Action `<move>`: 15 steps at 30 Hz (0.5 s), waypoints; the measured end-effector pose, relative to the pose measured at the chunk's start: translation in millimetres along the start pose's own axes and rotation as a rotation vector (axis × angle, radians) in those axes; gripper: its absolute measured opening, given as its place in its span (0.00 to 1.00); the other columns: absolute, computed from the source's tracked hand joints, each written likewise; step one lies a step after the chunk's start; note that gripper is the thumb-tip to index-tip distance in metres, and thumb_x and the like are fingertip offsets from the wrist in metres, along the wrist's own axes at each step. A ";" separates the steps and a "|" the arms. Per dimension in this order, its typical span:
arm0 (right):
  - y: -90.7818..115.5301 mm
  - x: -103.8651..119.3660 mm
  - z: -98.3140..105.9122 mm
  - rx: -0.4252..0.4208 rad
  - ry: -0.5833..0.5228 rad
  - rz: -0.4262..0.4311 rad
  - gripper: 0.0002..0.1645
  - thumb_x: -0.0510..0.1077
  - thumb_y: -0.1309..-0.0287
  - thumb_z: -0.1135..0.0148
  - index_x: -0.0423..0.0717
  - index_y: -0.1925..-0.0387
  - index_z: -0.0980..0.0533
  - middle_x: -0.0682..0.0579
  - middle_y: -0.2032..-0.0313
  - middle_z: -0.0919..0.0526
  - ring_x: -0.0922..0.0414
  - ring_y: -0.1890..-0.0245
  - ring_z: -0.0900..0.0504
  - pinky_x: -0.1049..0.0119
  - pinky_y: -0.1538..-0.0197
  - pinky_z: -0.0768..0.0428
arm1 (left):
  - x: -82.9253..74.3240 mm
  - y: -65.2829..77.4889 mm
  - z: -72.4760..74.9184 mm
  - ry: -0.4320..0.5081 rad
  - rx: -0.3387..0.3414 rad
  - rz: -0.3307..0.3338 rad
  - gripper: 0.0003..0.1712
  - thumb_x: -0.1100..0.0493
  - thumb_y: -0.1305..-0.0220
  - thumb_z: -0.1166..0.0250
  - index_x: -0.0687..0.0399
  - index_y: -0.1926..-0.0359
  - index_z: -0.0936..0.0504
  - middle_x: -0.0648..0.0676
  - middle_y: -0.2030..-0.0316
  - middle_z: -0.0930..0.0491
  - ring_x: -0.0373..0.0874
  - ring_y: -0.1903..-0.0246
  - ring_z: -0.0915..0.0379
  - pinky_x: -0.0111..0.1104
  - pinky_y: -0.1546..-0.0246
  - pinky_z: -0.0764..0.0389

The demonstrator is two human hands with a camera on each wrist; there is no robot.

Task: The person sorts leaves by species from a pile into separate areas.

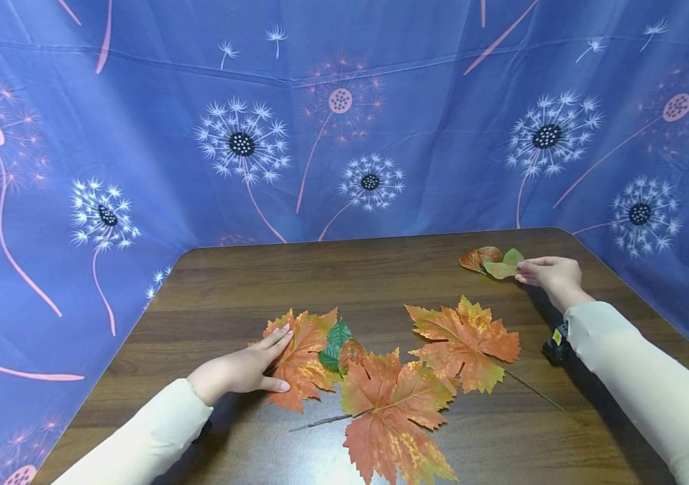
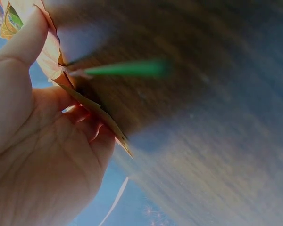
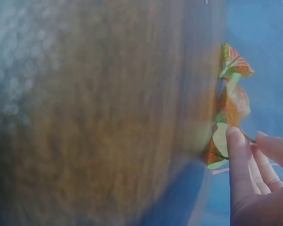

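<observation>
At the left, my left hand (image 1: 241, 369) rests on an orange artificial maple leaf (image 1: 304, 357), fingers stretched over it and thumb at its lower part. In the left wrist view a blurred green stem (image 2: 127, 69) juts from beside that leaf. At the back right, my right hand (image 1: 553, 275) pinches the edge of a light green leaf (image 1: 502, 269) between thumb and fingers. A reddish-brown leaf (image 1: 474, 259) overlaps the green one on its left. The right wrist view shows these leaves (image 3: 233, 101) strung together just past my fingertips.
Two more orange maple leaves lie on the wooden table (image 1: 320, 276): one at front centre (image 1: 389, 417), one to its right (image 1: 465, 343), each with a thin stem. Dark green leaves (image 1: 336, 343) sit between the left and centre ones. A blue dandelion cloth (image 1: 441, 135) hangs behind.
</observation>
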State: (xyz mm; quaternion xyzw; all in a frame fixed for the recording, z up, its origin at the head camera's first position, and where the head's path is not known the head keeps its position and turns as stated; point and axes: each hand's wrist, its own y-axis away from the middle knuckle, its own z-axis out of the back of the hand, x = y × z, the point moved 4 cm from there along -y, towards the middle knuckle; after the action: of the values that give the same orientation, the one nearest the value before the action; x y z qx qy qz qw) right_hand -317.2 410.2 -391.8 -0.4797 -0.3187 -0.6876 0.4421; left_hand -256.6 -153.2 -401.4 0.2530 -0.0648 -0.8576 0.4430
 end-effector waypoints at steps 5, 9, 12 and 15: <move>0.4 -3.1 0.1 -0.011 0.053 -0.037 0.22 0.39 0.35 0.43 0.26 0.45 0.29 0.69 0.81 0.20 0.70 0.75 0.16 0.69 0.58 0.17 | -0.9 0.3 -0.1 0.006 -0.004 0.001 0.54 0.41 0.39 0.37 0.56 0.23 0.55 0.59 0.23 0.62 0.59 0.25 0.60 0.57 0.33 0.42; 1.6 -3.8 0.2 -0.018 0.063 -0.051 0.24 0.40 0.34 0.43 0.26 0.43 0.30 0.69 0.81 0.21 0.69 0.75 0.16 0.69 0.58 0.17 | -1.2 0.3 0.0 0.005 -0.003 0.001 0.54 0.41 0.39 0.37 0.56 0.23 0.55 0.59 0.23 0.61 0.59 0.25 0.60 0.57 0.33 0.42; 1.0 -4.4 1.4 -0.017 0.052 -0.054 0.24 0.40 0.35 0.42 0.26 0.44 0.29 0.70 0.82 0.21 0.69 0.75 0.16 0.70 0.59 0.17 | -1.0 0.2 0.1 0.002 0.003 0.006 0.54 0.41 0.39 0.37 0.56 0.23 0.55 0.59 0.23 0.62 0.59 0.25 0.60 0.57 0.33 0.41; 0.7 -3.0 3.2 -0.014 0.013 -0.058 0.20 0.40 0.36 0.42 0.29 0.47 0.27 0.69 0.82 0.20 0.69 0.75 0.15 0.71 0.61 0.17 | -0.8 0.9 0.4 0.008 0.006 0.009 0.54 0.41 0.39 0.37 0.56 0.23 0.56 0.59 0.23 0.63 0.60 0.25 0.60 0.56 0.34 0.41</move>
State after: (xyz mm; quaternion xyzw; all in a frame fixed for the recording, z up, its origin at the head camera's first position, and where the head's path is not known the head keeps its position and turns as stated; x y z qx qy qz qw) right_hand -315.0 413.6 -393.6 -0.4689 -0.3250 -0.7055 0.4206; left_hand -255.7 -153.1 -400.5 0.2575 -0.0665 -0.8543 0.4466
